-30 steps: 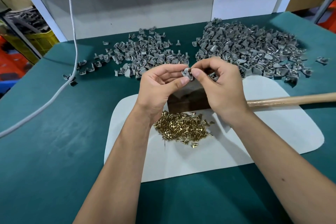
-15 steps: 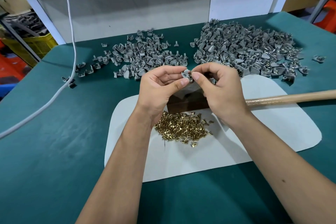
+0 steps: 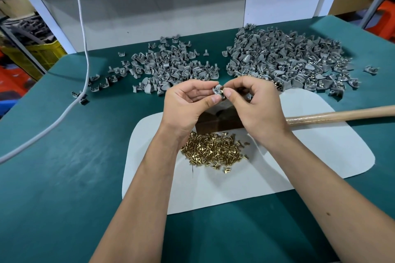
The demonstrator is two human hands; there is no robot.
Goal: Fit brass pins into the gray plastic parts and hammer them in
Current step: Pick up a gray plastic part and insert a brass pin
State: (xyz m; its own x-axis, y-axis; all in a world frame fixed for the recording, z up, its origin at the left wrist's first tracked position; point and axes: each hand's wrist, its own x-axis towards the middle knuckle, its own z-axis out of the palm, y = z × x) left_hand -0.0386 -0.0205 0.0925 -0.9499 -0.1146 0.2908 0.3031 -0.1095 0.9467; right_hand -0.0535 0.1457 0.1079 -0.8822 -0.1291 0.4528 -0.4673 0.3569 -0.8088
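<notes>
My left hand pinches a small gray plastic part between thumb and forefinger, above the middle of the table. My right hand meets it from the right, thumb and forefinger pinching a brass pin at the part. A heap of brass pins lies on the white mat below my wrists. A dark block sits under my hands, partly hidden. The wooden hammer handle runs off to the right; its head is hidden behind my right hand.
Two piles of gray parts lie at the back of the green table: a looser left pile and a bigger right pile. A white cable hangs down and trails across the left side. A white panel stands behind.
Both hands stay together at the gray part with only small finger shifts. The view has drifted slightly.
</notes>
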